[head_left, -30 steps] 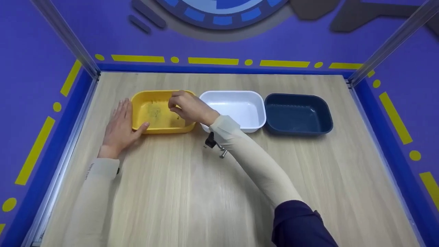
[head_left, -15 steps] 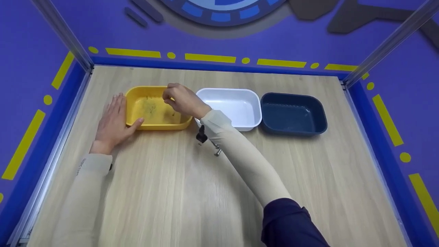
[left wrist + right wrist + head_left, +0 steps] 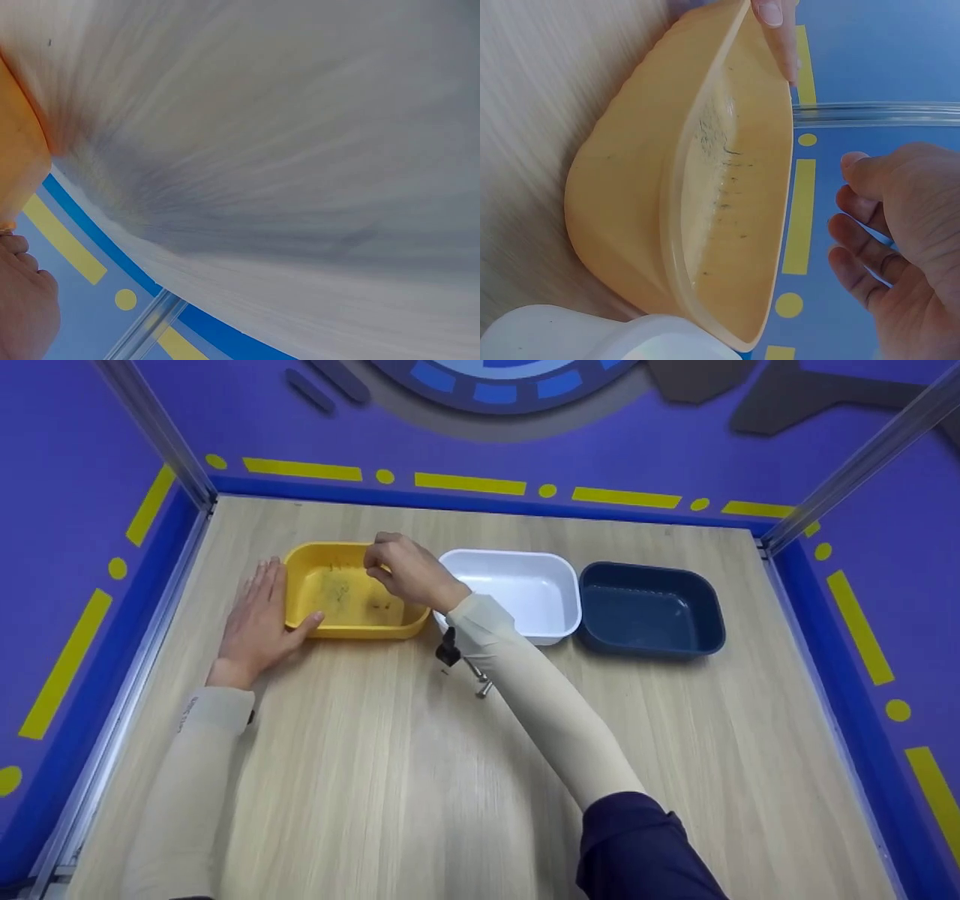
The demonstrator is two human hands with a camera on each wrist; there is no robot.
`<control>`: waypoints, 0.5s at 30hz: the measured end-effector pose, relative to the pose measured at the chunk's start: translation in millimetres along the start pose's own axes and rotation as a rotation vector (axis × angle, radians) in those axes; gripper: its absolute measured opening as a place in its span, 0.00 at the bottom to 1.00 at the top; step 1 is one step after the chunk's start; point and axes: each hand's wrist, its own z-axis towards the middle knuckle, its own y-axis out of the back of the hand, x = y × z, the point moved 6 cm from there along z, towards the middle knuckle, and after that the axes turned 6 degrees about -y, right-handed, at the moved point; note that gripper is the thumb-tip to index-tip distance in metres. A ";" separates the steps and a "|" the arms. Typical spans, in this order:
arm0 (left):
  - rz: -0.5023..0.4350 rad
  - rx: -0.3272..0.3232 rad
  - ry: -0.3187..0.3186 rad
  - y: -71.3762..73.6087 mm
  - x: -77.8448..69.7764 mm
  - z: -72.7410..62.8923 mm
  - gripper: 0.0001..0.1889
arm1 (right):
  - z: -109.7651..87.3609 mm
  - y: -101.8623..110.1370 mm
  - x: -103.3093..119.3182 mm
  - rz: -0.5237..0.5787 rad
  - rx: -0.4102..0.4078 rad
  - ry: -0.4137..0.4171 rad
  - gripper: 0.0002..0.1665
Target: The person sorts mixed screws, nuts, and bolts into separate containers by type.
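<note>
A yellow plastic bin (image 3: 352, 631) stands at the left of a row. My left hand (image 3: 259, 619) lies along its left side, fingers straight, thumb over the near rim. My right hand (image 3: 409, 574) hovers above the bin's right part with loosely curled fingers. In the right wrist view, that hand (image 3: 900, 225) shows nothing between its fingers (image 3: 855, 236). Small dark specks and thin strokes (image 3: 724, 202) mark the bin's floor and wall; what they are is too small to tell. The left wrist view catches only the yellow bin's edge (image 3: 19, 142) and part of a hand (image 3: 26, 300).
A white bin (image 3: 517, 592) stands right of the yellow one, and a dark blue bin (image 3: 649, 615) stands beyond it. All stand on a wooden table (image 3: 420, 772). Blue-purple walls (image 3: 480, 442) enclose its back and sides. A black wrist device (image 3: 448, 649) hangs below my right wrist.
My right hand has risen slightly relative to the yellow bin's far rim. Two dark specks now show beneath it, where one showed before. The left hand stays against the bin; the head view shifts slightly.
</note>
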 end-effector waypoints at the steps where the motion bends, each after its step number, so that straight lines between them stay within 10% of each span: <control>1: 0.002 -0.001 -0.003 -0.4 0.4 0.3 0.57 | -0.2 0.1 -0.4 0.002 0.003 0.001 0.14; 15: 0.022 0.019 0.018 -2.4 2.9 0.1 0.58 | -7.6 9.8 1.0 0.014 -0.031 0.040 0.13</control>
